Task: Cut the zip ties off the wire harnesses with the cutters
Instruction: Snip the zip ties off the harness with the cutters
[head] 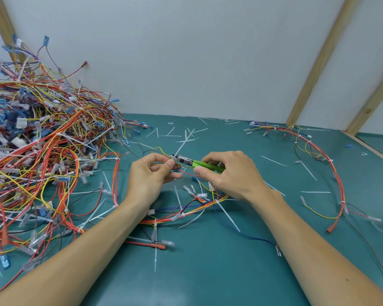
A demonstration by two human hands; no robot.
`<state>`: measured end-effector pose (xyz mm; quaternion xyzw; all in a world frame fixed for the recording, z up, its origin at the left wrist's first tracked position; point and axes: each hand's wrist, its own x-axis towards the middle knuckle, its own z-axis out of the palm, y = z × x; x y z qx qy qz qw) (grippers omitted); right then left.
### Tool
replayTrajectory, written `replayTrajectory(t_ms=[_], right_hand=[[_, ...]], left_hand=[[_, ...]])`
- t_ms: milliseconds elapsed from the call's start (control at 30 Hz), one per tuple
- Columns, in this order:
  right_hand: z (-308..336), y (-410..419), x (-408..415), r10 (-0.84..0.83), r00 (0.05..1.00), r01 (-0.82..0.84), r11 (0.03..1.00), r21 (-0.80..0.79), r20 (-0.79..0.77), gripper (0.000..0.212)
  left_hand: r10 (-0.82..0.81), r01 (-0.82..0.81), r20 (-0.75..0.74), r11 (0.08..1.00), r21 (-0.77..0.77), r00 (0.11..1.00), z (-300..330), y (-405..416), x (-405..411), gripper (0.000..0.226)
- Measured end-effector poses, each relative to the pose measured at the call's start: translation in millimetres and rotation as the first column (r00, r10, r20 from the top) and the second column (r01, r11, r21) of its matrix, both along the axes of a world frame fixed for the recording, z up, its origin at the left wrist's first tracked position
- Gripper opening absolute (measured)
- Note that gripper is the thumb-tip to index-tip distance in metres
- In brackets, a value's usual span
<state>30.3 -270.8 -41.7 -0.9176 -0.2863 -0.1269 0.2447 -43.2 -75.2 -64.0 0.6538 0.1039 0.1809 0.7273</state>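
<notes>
Nearest, a red, yellow and blue wire harness (186, 212) loops across the teal mat (230, 272), several white zip ties (227, 214) uncut on it. Above it the left hand (149, 177) pinches a thin wire bunch, while the right hand (228, 175) grips the green-handled cutters (199, 164), steel tip at that bunch. Beyond, snipped stiff white tie tails (181, 138) litter the mat. A stripped-looking harness (318, 155) lies right; the big tangled pile (35, 151) on the left suggests most work remains
</notes>
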Motion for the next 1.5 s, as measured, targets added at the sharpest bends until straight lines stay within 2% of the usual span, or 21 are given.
replayTrajectory(t_ms=[467,1067,1133,1267,1400,1500], right_hand=[[-3.2,-1.7,3.6,0.135,0.969,-0.109,0.985,0.132,-0.208,0.035],[-5.6,0.4,4.2,0.124,0.969,-0.091,0.983,0.159,-0.214,0.043],[-7.5,2.3,2.5,0.107,0.971,-0.062,0.977,0.202,-0.216,0.046],[-4.2,6.4,3.0,0.027,0.952,0.106,0.904,0.413,-0.305,0.051],[2.9,1.9,11.1,0.066,0.853,0.260,0.806,0.532,-0.517,0.050],[5.1,-0.2,12.1,0.134,0.776,0.331,0.745,0.579,-0.616,0.050]], left_hand=[[0.020,-0.020,-0.009,1.000,0.020,1.000,1.3,-1.9,-2.2,0.011],[0.031,-0.031,-0.009,0.999,0.024,0.999,1.4,-1.2,-1.4,0.011],[0.027,-0.027,-0.002,0.999,0.020,1.000,2.1,-0.5,-1.1,0.011],[0.007,-0.007,-0.002,1.000,0.025,1.000,2.1,-0.2,-1.1,0.011],[-0.006,0.007,-0.007,0.998,0.068,1.000,1.7,0.5,-0.6,0.005],[-0.012,0.015,-0.043,0.997,0.076,0.999,2.9,0.8,-1.1,0.007]])
